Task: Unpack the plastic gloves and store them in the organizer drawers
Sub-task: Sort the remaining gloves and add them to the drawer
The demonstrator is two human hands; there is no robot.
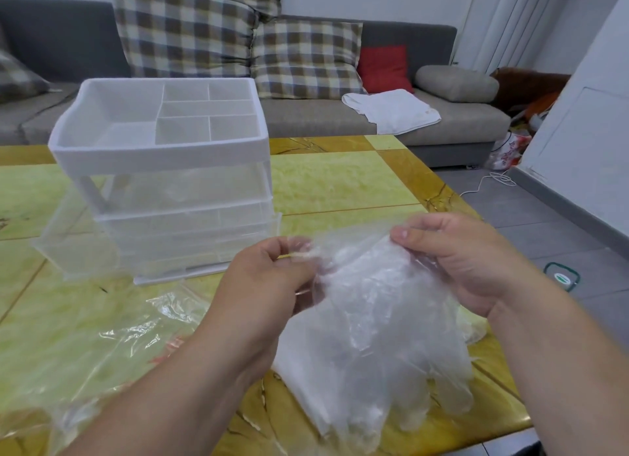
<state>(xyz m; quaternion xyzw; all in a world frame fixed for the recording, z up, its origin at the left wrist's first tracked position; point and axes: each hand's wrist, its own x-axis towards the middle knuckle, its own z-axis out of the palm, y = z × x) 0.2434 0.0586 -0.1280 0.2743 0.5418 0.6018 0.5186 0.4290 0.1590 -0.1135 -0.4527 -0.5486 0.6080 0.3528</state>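
A clear plastic glove (374,322) hangs between my two hands above the table, its fingers pointing down toward me. My left hand (269,278) pinches the left edge of its cuff. My right hand (459,254) pinches the right edge, thumb on top. More white gloves (303,380) lie in a flat stack on the table under the hanging one. The white organizer (163,169) stands on the table at the left, with a divided tray on top and clear drawers below. One clear drawer (75,254) sticks out at its lower left.
An empty clear plastic bag (102,339) lies crumpled on the yellow-green marbled table (340,183) at the left front. Behind the table is a grey sofa (340,121) with checked cushions and a white cloth. The table's right edge drops to a grey tiled floor.
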